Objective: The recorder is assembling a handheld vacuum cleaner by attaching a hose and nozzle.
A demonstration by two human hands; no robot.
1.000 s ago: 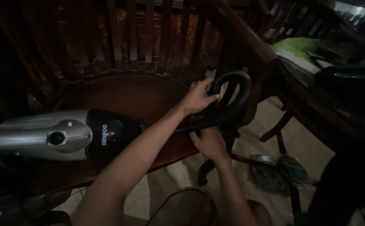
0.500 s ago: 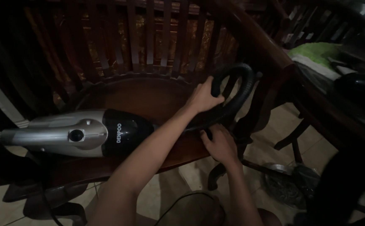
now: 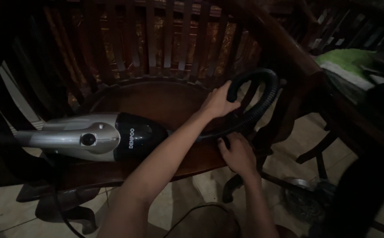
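A silver and black handheld vacuum (image 3: 99, 137) lies on its side on the seat of a dark wooden chair (image 3: 165, 99). A black ribbed hose (image 3: 262, 94) runs from its front and loops upward at the seat's right side. My left hand (image 3: 218, 103) grips the hose at the top of the loop, fingers wrapped round it. My right hand (image 3: 238, 153) is lower, at the seat's front right edge, its fingers curled on the lower stretch of hose. The light is dim, so the finer grip is hard to see.
The chair's slatted back (image 3: 156, 39) rises behind the seat, and its curved armrest (image 3: 284, 57) passes right of the hose. A dark table with a green cloth (image 3: 350, 59) is at the right. Pale floor tiles (image 3: 183, 198) and a thin cable lie below.
The view has shifted, so the vacuum now sits nearer the middle. Both hands stay on the hose, and the loop stands a little higher and more open.
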